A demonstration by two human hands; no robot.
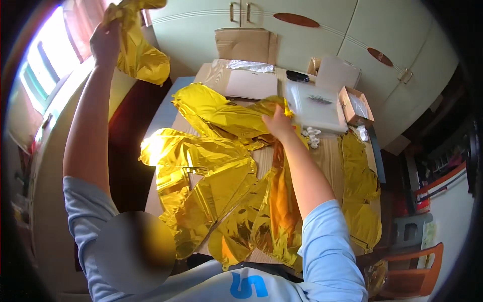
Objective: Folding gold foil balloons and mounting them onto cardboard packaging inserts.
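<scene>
Shiny, crinkled gold foil balloons (226, 189), flat and overlapping, spread across the pale wood-grain tabletop (206, 75). The left arm reaches far up and out, its hand (104, 45) closed around another limp gold foil balloon (138, 48), held clear of the tabletop. The right arm stretches forward, its hand (276, 122) gripping foil at the far end of the pile. Beyond, an open light-brown rectangular box (356, 121) contains something whitish, unclear in detail.
</scene>
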